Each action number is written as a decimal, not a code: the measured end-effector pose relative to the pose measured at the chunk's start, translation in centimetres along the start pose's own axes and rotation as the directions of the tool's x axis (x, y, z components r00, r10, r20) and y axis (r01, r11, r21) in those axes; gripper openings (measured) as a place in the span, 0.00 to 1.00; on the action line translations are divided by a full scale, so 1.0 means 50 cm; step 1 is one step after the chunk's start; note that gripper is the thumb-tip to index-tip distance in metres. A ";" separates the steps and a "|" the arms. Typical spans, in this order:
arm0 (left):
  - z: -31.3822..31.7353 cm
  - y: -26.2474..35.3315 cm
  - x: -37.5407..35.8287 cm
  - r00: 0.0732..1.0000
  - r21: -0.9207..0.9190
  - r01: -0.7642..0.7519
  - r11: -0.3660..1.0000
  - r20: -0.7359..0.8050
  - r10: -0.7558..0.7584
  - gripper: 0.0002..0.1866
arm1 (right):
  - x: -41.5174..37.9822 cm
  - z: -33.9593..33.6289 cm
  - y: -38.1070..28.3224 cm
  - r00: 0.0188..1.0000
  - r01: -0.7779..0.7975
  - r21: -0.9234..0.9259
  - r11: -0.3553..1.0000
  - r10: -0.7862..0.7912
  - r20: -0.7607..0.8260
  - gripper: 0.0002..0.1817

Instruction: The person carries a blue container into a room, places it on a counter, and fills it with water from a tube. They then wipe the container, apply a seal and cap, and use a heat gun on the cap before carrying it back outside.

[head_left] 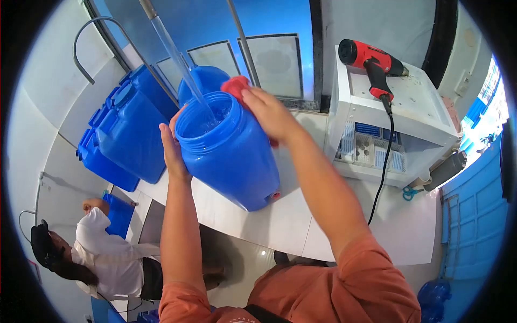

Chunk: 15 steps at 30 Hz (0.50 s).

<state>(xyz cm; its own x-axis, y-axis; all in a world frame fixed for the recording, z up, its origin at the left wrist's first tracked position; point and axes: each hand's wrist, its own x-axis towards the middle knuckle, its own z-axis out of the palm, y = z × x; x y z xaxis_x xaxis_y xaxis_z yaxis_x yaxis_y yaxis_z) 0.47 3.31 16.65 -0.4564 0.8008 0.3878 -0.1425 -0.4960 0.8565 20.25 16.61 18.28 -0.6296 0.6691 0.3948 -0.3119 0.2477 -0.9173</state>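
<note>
Beneath a thin metal spout (147, 7), a clear stream (176, 56), water by the look of it, runs into the wide threaded mouth of a rounded blue plastic jug (237, 167). And the jug's base appears to sit on the white surface (280, 229), presumably so that the surface bears the weight; any slight tilt, I cannot tell. Left hand (175, 153) cupped against the side near the rim, seemingly to keep the mouth under the flow, though its fingers are partly hidden, so no telling how tightly it grips. Over on the far side, the right hand (266, 116) has its fingers closed on a soft-looking red cloth (236, 86), pressed against the shoulder, perhaps bracing too. And a red-and-black heat gun (371, 62) lies atop the white shelf unit (420, 102), well apart from the wet work!
</note>
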 end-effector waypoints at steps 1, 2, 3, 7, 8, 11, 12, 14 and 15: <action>-0.001 0.003 0.003 1.000 0.007 0.012 1.000 -0.002 -0.012 0.38 | 0.017 -0.004 0.001 1.000 -0.006 0.006 1.000 0.006 0.003 0.22; 0.000 0.006 0.003 1.000 0.012 0.014 1.000 -0.009 -0.013 0.38 | 0.031 -0.003 0.003 0.999 -0.044 -0.039 0.998 0.043 -0.019 0.21; 0.004 0.007 0.002 1.000 0.004 0.023 1.000 -0.021 -0.023 0.38 | 0.037 0.003 0.006 0.996 -0.081 -0.084 0.993 0.077 -0.041 0.20; 0.002 0.006 0.005 1.000 0.020 0.024 1.000 0.004 -0.024 0.41 | -0.122 0.013 0.105 0.921 0.318 -0.060 0.946 -0.324 -0.219 0.17; 0.007 0.009 0.006 0.999 0.035 0.012 0.999 0.039 -0.014 0.43 | -0.174 0.027 0.123 0.870 0.412 -0.179 0.893 -0.444 -0.214 0.17; 0.009 0.027 0.009 0.995 0.140 0.041 0.989 0.084 -0.053 0.50 | -0.232 0.101 0.085 0.699 0.567 -0.722 0.397 -0.696 0.166 0.19; 0.007 0.032 0.014 0.986 0.145 0.070 0.987 0.141 -0.090 0.52 | -0.224 0.134 0.098 0.598 0.645 -0.727 0.237 -0.748 0.287 0.17; -0.006 0.052 0.027 0.972 0.139 0.159 0.978 0.151 -0.179 0.57 | -0.181 0.203 0.042 0.526 0.614 -0.789 -0.002 -0.744 0.411 0.17; -0.015 0.063 0.030 0.970 0.106 0.185 0.977 0.138 -0.199 0.58 | -0.171 0.236 0.045 0.540 0.611 -0.791 0.016 -0.740 0.402 0.17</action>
<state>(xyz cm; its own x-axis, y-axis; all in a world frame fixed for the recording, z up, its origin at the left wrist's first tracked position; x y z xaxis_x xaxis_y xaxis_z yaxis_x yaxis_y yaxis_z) -1.30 2.70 19.68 -0.2929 0.9221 0.2527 -0.1304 -0.3003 0.9449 16.52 3.20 13.46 -0.3952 -0.1038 0.9127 0.1734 0.9673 0.1851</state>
